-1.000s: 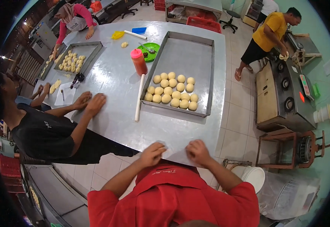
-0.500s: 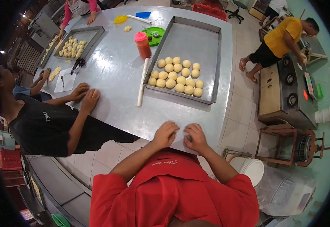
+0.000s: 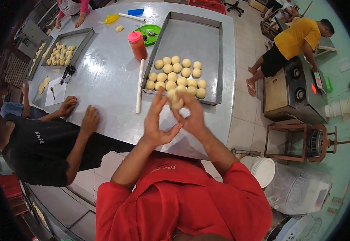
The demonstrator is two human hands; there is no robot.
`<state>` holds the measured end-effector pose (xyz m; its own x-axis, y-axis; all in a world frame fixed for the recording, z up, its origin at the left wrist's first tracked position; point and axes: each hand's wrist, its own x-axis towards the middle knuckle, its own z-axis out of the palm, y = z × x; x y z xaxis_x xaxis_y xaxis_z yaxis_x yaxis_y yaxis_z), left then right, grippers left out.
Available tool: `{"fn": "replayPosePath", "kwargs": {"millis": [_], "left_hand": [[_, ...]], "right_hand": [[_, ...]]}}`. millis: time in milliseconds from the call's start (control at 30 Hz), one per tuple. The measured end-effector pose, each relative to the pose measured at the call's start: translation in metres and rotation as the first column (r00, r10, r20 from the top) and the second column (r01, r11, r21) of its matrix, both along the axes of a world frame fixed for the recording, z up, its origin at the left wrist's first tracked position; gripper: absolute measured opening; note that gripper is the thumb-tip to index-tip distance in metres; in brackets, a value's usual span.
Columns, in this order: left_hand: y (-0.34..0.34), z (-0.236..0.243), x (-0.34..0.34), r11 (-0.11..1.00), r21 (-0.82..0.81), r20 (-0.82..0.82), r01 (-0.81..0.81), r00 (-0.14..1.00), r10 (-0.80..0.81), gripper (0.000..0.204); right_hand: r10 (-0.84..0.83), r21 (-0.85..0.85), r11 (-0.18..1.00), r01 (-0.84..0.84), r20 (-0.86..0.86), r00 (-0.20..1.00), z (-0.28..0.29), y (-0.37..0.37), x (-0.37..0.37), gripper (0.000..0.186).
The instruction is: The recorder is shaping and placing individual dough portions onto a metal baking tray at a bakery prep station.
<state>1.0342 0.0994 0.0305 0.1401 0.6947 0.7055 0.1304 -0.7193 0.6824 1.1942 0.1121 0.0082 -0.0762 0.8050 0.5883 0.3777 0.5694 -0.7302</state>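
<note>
My hands reach forward over the near edge of a large metal tray (image 3: 219, 60), which holds several rows of smooth, pale yellow dough balls (image 3: 181, 81). A piece of dough (image 3: 177, 103), smeared by motion, shows between my hands in front of the tray's rim. My right hand (image 3: 193, 118) has its fingers curled against this piece. Beside it, my left hand (image 3: 155, 124) is open, fingers stretched upward and thumb pointing toward the right hand. How firmly the dough is gripped is blurred.
A white rolling stick (image 3: 140, 88) lies left of the tray. Behind it are a red squeeze bottle (image 3: 137, 48) and a green plate (image 3: 153, 31) with a spoon. A co-worker in black (image 3: 42, 140) rests both hands on the table at left; another tray of dough (image 3: 78, 42) stands farther left.
Both my hands have risen from the table's near edge and moved forward to the tray. Dough now shows between them. The view has shifted, and the person in yellow has moved an arm.
</note>
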Motion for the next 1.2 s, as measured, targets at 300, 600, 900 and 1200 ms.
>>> {"fn": "replayPosePath", "kwargs": {"millis": [300, 600, 900, 1200], "left_hand": [[-0.024, -0.038, -0.062, 0.969, -0.221, -0.106, -0.109, 0.991, 0.087, 0.049], [-0.080, -0.109, -0.130, 0.781, -0.559, -0.179, -0.279, 0.960, 0.215, 0.032], [-0.070, -0.123, -0.127, 0.884, -0.273, -0.670, -0.379, 0.735, 0.108, 0.063], [-0.071, -0.135, -0.078, 0.839, -0.075, -0.941, -0.539, 0.317, 0.120, 0.084]], "right_hand": [[-0.528, 0.330, 0.791, 0.515, -0.059, 0.847, 0.049, 0.111, 0.062, 0.061], [-0.512, -0.164, 0.771, 0.616, 0.417, 0.751, -0.078, 0.099, 0.083, 0.051], [-0.337, 0.050, 0.934, 0.355, 0.460, 0.822, -0.094, -0.037, 0.022, 0.043], [0.096, -0.289, 0.946, 0.149, 0.686, 0.721, -0.110, -0.081, 0.005, 0.073]]}}
